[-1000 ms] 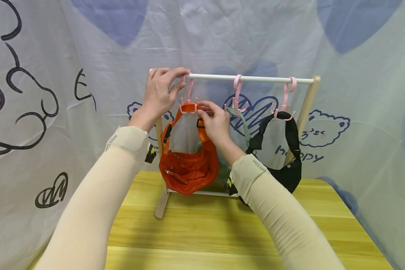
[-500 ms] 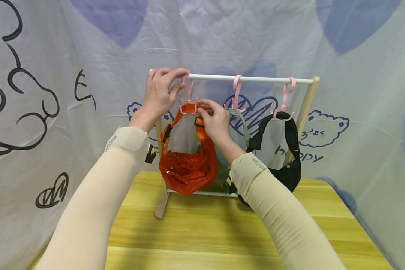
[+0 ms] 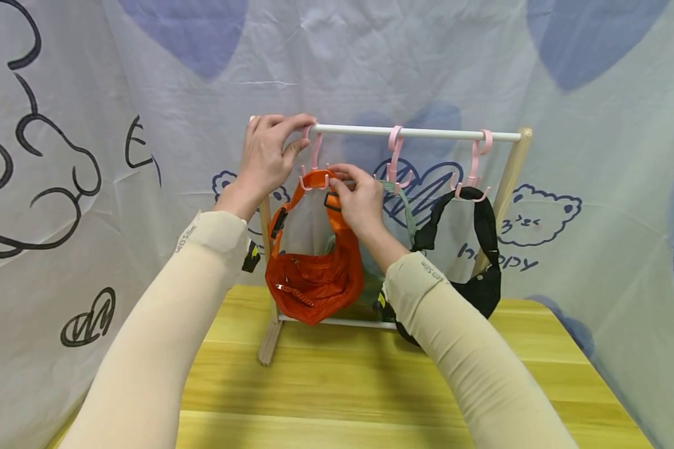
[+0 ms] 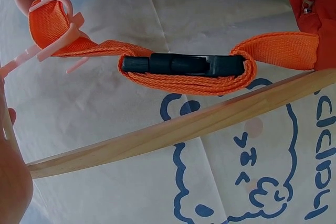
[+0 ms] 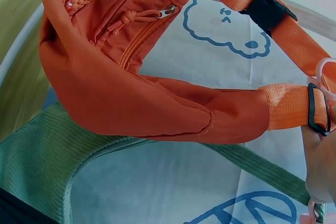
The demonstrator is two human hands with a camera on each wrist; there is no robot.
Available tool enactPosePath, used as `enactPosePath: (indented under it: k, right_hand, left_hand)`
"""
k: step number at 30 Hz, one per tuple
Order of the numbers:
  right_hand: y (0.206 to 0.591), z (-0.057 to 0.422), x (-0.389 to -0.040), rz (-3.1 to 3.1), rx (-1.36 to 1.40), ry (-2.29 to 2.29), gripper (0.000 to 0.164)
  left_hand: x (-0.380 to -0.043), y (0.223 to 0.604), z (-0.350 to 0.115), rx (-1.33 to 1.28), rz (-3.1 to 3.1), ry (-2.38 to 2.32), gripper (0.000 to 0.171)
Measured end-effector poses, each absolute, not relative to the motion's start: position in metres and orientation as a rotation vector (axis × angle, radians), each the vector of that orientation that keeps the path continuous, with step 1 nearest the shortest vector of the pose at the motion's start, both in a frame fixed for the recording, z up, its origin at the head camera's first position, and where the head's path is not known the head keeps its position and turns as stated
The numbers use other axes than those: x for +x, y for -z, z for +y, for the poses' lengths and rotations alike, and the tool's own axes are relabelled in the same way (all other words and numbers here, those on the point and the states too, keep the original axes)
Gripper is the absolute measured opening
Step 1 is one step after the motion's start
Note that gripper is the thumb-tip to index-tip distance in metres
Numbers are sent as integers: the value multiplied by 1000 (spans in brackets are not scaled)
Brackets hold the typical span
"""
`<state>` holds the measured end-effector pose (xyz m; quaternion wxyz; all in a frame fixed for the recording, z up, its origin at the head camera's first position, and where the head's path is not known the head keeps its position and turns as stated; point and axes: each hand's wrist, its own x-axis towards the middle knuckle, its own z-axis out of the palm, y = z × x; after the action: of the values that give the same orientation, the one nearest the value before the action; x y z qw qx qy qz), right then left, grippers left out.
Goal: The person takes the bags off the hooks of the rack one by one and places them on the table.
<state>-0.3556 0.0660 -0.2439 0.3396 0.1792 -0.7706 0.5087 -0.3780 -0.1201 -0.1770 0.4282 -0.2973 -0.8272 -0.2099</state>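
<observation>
An orange-red shoulder bag (image 3: 313,280) hangs by its orange strap (image 4: 94,49) from the leftmost pink hook (image 3: 315,151). My left hand (image 3: 266,149) grips the left end of the rack's white bar (image 3: 354,129), thumb and forefinger beside the hook's top loop. With thumb and fingers, my right hand (image 3: 361,199) pinches the strap by the hook's right prong, just above a black slider (image 5: 316,109). A black buckle (image 4: 181,65) sits on the strap's other side. Behind the bag, a green corduroy bag (image 5: 47,153) hangs partly hidden from the middle pink hook (image 3: 394,153).
On the rightmost pink hook (image 3: 475,162) hangs a black bag (image 3: 477,290), partly behind my right forearm. The rack's wooden legs (image 3: 269,342) stand on a wood-grain table (image 3: 314,386). A printed white curtain (image 3: 337,56) closes off the back and sides.
The slider on the bag's right strap has risen slightly and tilted under my right hand. My left hand stays on the bar.
</observation>
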Motion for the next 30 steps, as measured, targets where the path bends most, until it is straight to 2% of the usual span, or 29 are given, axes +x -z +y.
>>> enactPosePath:
  k: [30]
  right_hand:
    - [228, 73, -356, -2030, 494, -1208, 19]
  left_hand:
    - [-380, 176, -115, -730, -2076, 516, 36]
